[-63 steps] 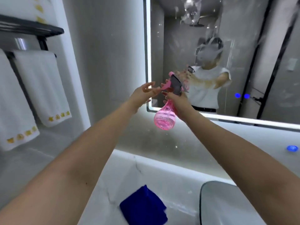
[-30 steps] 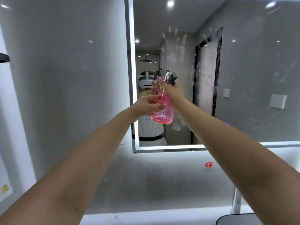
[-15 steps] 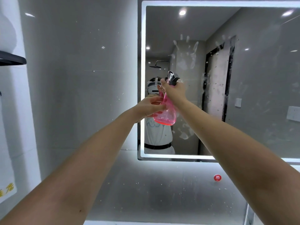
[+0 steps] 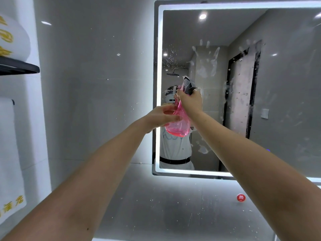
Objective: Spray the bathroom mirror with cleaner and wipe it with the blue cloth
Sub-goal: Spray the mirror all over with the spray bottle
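A lit-edged bathroom mirror (image 4: 286,84) fills the upper right; white handprints and smears mark its glass, and fine droplets speckle its upper left. I hold a pink translucent spray bottle (image 4: 178,124) with a grey nozzle up in front of the mirror's left part. My right hand (image 4: 190,101) is shut round its neck and trigger. My left hand (image 4: 160,117) holds the bottle's body from the left. The blue cloth is out of view.
A grey tiled wall (image 4: 97,101) stands left of the mirror. White towels (image 4: 10,153) with gold print hang at the far left under a dark shelf (image 4: 19,67). A red round sticker (image 4: 241,197) sits on the wall below the mirror.
My view rose from the counter and blue cloth to the mirror. Both hands lifted the bottle toward the glass. Fine droplets now show on the mirror's upper left.
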